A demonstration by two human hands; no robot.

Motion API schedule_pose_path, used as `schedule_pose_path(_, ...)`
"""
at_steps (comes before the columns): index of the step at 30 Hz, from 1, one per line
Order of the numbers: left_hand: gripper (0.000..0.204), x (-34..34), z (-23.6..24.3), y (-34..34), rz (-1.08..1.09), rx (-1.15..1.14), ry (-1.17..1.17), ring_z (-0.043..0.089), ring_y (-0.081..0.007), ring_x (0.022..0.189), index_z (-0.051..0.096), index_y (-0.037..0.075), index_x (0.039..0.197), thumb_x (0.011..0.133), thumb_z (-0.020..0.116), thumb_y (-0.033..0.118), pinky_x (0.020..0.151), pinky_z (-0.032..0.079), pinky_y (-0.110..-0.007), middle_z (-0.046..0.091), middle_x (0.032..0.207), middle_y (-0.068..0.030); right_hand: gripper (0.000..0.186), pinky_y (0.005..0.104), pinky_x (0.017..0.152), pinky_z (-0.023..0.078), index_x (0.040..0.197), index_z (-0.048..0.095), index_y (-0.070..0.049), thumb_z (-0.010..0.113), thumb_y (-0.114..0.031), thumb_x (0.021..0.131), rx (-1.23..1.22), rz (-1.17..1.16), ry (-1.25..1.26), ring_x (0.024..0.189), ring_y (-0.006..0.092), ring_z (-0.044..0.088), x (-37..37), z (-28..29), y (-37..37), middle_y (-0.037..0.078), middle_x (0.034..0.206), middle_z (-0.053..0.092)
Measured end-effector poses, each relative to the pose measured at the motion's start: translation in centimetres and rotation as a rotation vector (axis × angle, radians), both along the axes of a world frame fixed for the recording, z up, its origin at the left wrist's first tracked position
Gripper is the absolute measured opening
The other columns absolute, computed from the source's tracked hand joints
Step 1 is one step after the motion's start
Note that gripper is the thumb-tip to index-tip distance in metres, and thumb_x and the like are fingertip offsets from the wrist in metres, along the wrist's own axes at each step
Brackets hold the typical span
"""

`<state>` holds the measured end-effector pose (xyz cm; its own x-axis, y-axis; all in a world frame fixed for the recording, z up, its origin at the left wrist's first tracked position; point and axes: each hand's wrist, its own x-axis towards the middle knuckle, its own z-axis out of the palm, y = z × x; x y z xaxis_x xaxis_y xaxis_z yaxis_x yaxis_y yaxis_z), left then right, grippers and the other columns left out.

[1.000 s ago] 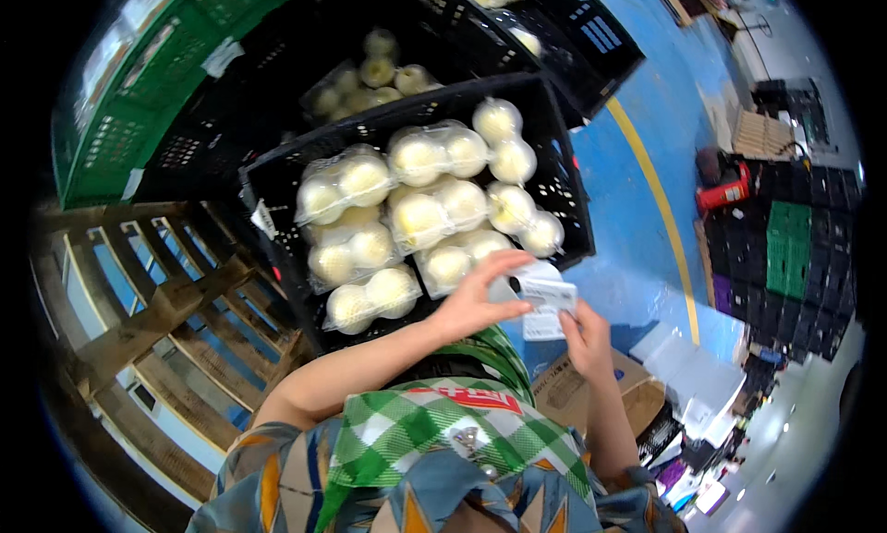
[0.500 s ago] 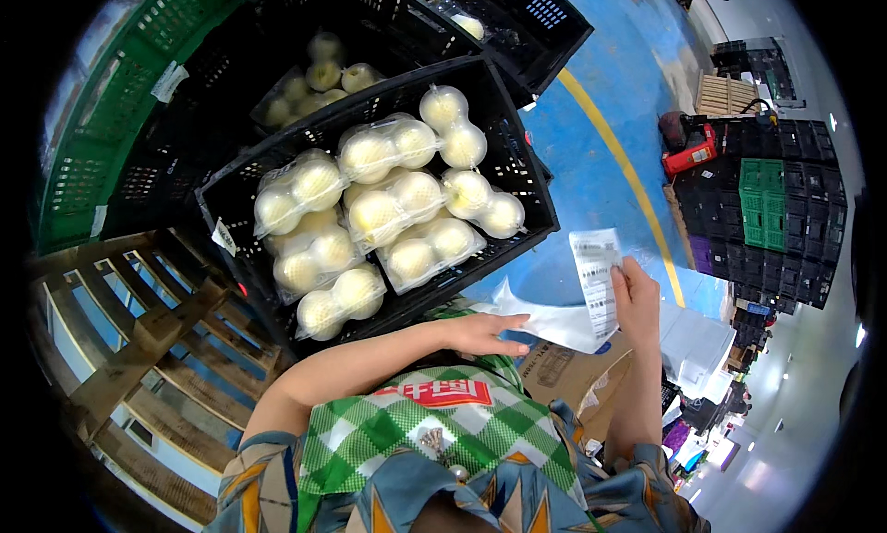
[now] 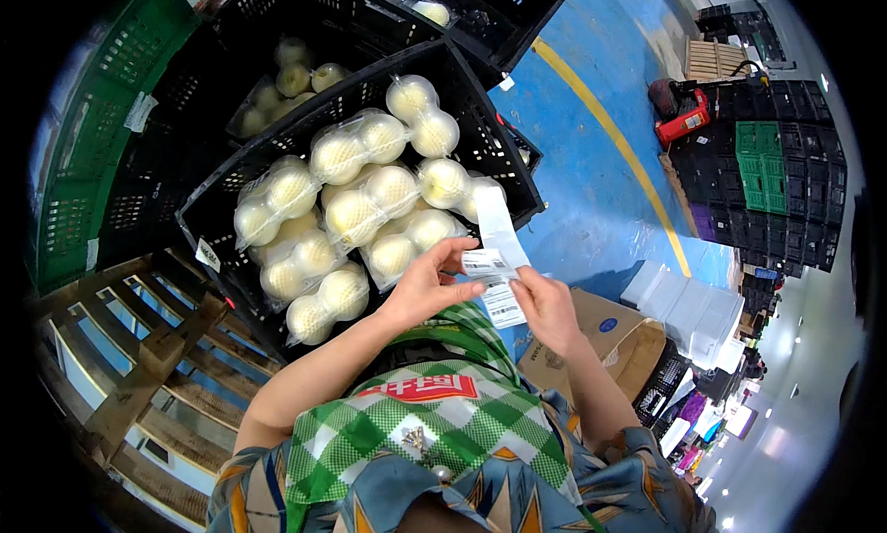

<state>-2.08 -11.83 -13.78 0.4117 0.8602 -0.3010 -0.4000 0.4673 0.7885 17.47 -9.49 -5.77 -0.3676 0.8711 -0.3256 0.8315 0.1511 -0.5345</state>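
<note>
My left hand and my right hand both hold a white strip of printed labels in front of my chest. The left thumb and fingers pinch one label at the strip's middle, while the right hand grips its lower end. Just beyond the strip stands a black plastic crate filled with clear packs of round pale-yellow fruit. A small white tag hangs on the crate's near left wall.
More black crates with fruit stand behind, green crates at left. A wooden pallet lies lower left. On the blue floor with its yellow line are a cardboard box, stacked crates and a red machine.
The label strip came down from the raised right hand to in front of my chest. My left hand has come up and taken hold of a label on it.
</note>
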Motion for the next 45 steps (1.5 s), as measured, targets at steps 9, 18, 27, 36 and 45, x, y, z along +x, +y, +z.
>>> schedule_pose_path(9,0.014,0.2,0.9,-0.2,0.222,-0.073,-0.062,0.056,-0.0054,0.07,0.059,0.001,0.084,0.08,0.066,0.013,0.063,0.046,-0.02,0.062,0.079,-0.0019,0.029,0.0333,0.06,0.046,0.096,0.057,-0.003,0.066,-0.019,0.074,-0.268,-0.055,0.249,0.068,0.0281,0.061,0.2,-1.1,-0.5,0.016,0.074,0.061)
schedule_pose_path(18,0.01,1.5,0.2,-0.9,0.318,-0.065,0.018,0.051,-0.004,0.066,0.06,0.002,0.079,0.079,0.067,0.009,0.062,0.042,-0.019,0.061,0.074,0.0005,0.045,0.0327,0.078,0.045,0.104,0.059,0.002,0.07,-0.023,0.068,-0.449,0.026,-0.032,0.086,0.0255,0.061,6.0,-3.9,0.6,0.018,0.095,0.064)
schedule_pose_path(27,0.013,3.3,-1.6,-1.4,0.242,-0.077,0.203,0.049,-0.0028,0.065,0.061,0.0,0.081,0.08,0.066,0.011,0.057,0.041,-0.018,0.059,0.073,0.0015,0.04,0.0402,0.084,0.04,0.099,0.063,-0.005,0.059,-0.039,0.078,-0.382,0.187,-0.263,0.092,0.0334,0.057,10.0,-8.6,-1.1,0.017,0.1,0.061)
schedule_pose_path(36,0.012,3.1,-1.9,-1.4,0.222,-0.059,0.287,0.048,-0.0024,0.061,0.062,0.0,0.08,0.079,0.067,0.01,0.054,0.039,-0.018,0.058,0.069,0.002,0.043,0.0338,0.09,0.038,0.118,0.05,-0.005,0.064,-0.014,0.079,-0.289,-0.091,0.484,0.105,0.0163,0.051,1.9,-3.2,1.1,0.007,0.116,0.054)
schedule_pose_path(45,0.015,2.3,-0.2,-1.7,0.196,0.087,0.507,0.049,-0.0046,0.053,0.065,0.001,0.079,0.077,0.068,0.016,0.047,0.038,-0.022,0.058,0.06,-0.0006,0.009,0.0258,0.064,0.045,0.086,0.062,-0.001,0.062,-0.004,0.078,-0.208,-0.165,0.564,0.07,0.0123,0.057,-1.3,-3.5,1.6,0.005,0.076,0.061)
